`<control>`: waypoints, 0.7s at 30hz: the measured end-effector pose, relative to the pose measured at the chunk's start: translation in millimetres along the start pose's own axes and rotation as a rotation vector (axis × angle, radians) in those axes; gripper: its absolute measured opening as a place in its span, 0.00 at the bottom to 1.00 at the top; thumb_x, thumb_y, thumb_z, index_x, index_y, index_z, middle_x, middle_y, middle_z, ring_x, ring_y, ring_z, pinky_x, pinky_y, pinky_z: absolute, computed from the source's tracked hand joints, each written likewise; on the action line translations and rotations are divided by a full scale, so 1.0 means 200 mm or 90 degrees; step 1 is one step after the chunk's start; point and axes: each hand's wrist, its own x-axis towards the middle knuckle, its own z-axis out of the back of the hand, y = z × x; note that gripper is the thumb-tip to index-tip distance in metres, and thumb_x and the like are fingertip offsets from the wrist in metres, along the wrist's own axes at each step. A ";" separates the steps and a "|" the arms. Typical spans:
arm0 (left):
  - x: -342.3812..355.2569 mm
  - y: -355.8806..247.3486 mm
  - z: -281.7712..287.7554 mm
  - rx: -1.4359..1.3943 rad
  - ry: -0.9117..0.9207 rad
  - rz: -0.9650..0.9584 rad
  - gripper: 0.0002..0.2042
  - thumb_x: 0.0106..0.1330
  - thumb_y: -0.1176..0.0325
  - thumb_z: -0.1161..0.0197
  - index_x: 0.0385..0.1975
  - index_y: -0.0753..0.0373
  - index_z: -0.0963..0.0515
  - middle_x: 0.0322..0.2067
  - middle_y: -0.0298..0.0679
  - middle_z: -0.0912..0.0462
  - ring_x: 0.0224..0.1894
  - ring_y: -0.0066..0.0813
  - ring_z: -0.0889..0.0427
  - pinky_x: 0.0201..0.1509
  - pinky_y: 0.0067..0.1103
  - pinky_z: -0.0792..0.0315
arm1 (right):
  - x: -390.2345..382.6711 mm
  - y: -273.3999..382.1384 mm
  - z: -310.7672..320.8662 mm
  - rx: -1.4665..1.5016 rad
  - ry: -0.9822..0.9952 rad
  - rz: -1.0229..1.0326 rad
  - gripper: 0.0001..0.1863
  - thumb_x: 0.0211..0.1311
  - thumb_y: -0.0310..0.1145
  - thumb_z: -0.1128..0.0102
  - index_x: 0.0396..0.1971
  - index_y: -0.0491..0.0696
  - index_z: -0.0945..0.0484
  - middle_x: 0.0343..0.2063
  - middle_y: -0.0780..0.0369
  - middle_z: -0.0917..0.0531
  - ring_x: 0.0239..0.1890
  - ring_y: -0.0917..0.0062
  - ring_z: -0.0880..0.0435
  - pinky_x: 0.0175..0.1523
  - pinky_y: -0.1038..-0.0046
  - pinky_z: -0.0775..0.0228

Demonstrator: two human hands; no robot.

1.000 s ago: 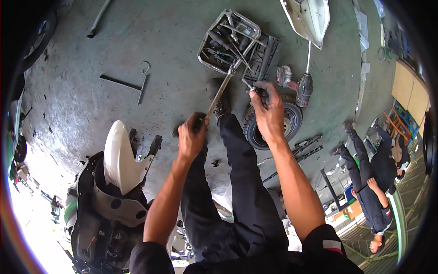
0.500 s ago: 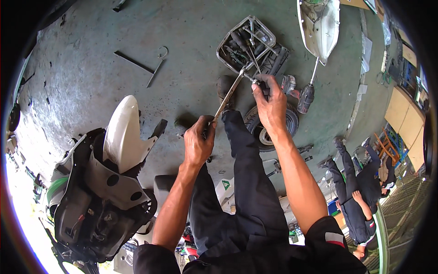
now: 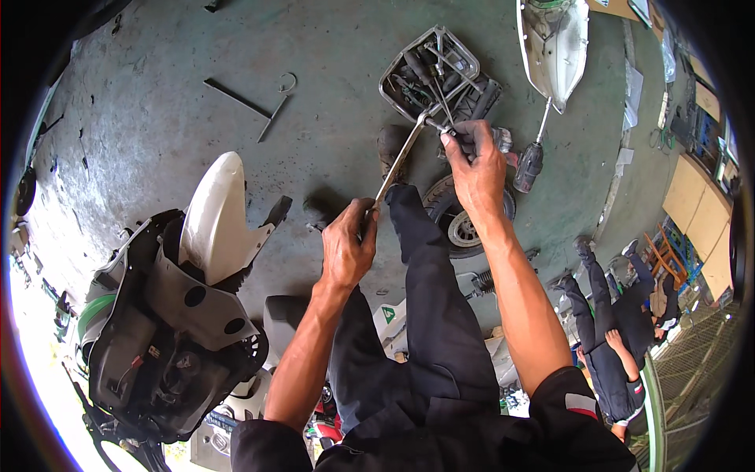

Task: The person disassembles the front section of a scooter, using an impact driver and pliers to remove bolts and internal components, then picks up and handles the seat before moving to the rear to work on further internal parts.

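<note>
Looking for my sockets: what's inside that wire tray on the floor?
The wire tray holds a jumble of dark long-handled tools. The ratchet in both hands crosses its near edge, covering that part. Sockets can't be made out.

One tool tray (image 3: pixel 393 75), one wheel (image 3: pixel 460 224), two hands, one white fender (image 3: pixel 216 208), one cordless drill (image 3: pixel 528 165).

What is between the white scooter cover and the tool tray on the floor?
In the head view, mostly bare grey concrete floor lies between the white scooter cover and the tool tray. A thin dark rod and hooked tool lie off to the side.
</note>
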 end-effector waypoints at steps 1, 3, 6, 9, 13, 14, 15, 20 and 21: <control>0.00 0.00 0.00 0.004 -0.001 -0.004 0.06 0.65 0.77 0.39 0.41 0.67 0.24 0.32 0.52 0.19 0.33 0.56 0.19 0.37 0.35 0.25 | 0.00 0.00 0.00 -0.002 -0.004 0.000 0.10 0.67 0.33 0.36 0.37 0.41 0.24 0.31 0.54 0.16 0.34 0.58 0.15 0.42 0.62 0.26; -0.02 0.00 0.00 0.003 -0.007 -0.019 0.07 0.65 0.78 0.39 0.41 0.67 0.24 0.32 0.52 0.19 0.33 0.56 0.19 0.36 0.36 0.25 | 0.00 0.00 0.00 -0.017 0.008 -0.031 0.13 0.68 0.37 0.37 0.36 0.41 0.24 0.27 0.54 0.16 0.30 0.57 0.16 0.39 0.61 0.26; -0.03 0.00 0.00 0.011 -0.006 -0.030 0.07 0.65 0.78 0.39 0.42 0.67 0.24 0.31 0.52 0.19 0.32 0.55 0.19 0.36 0.36 0.25 | 0.02 -0.02 0.02 -0.076 0.054 -0.097 0.17 0.71 0.43 0.40 0.35 0.41 0.23 0.23 0.52 0.17 0.27 0.52 0.17 0.36 0.59 0.27; -0.04 0.01 -0.01 0.018 -0.003 -0.038 0.07 0.65 0.78 0.39 0.42 0.67 0.24 0.31 0.52 0.19 0.32 0.55 0.19 0.36 0.36 0.26 | 0.03 -0.03 0.03 -0.155 0.085 -0.094 0.21 0.73 0.47 0.45 0.33 0.40 0.23 0.21 0.49 0.18 0.27 0.47 0.19 0.35 0.56 0.28; -0.05 0.00 -0.01 0.018 -0.004 -0.040 0.07 0.65 0.78 0.39 0.42 0.66 0.24 0.31 0.51 0.19 0.33 0.55 0.19 0.36 0.36 0.25 | 0.01 -0.02 0.05 -0.170 0.087 -0.005 0.25 0.75 0.50 0.50 0.32 0.40 0.22 0.21 0.47 0.19 0.29 0.44 0.19 0.36 0.52 0.30; -0.05 0.00 -0.01 0.020 -0.005 -0.040 0.07 0.65 0.78 0.39 0.42 0.66 0.24 0.32 0.51 0.19 0.33 0.55 0.19 0.36 0.36 0.25 | 0.01 -0.02 0.06 -0.168 0.094 0.025 0.26 0.75 0.51 0.51 0.31 0.40 0.22 0.21 0.47 0.19 0.29 0.44 0.19 0.36 0.51 0.30; -0.05 0.00 -0.01 0.023 -0.002 -0.039 0.07 0.65 0.78 0.39 0.42 0.66 0.24 0.32 0.51 0.19 0.33 0.55 0.19 0.37 0.36 0.25 | 0.01 -0.02 0.07 -0.143 0.108 -0.009 0.26 0.75 0.51 0.50 0.31 0.40 0.23 0.20 0.49 0.20 0.27 0.50 0.21 0.34 0.54 0.32; -0.06 0.00 -0.03 0.035 -0.003 -0.037 0.06 0.69 0.73 0.40 0.42 0.64 0.22 0.30 0.48 0.18 0.31 0.49 0.17 0.37 0.33 0.25 | 0.03 -0.03 0.09 -0.138 0.137 -0.103 0.25 0.73 0.52 0.48 0.34 0.40 0.23 0.23 0.46 0.18 0.32 0.44 0.18 0.38 0.52 0.29; -0.06 0.01 -0.03 0.036 -0.004 -0.037 0.06 0.69 0.73 0.39 0.42 0.65 0.22 0.31 0.48 0.18 0.31 0.48 0.17 0.37 0.33 0.24 | 0.03 -0.04 0.09 -0.135 0.110 -0.060 0.25 0.73 0.52 0.47 0.33 0.40 0.23 0.23 0.46 0.18 0.31 0.44 0.18 0.37 0.52 0.29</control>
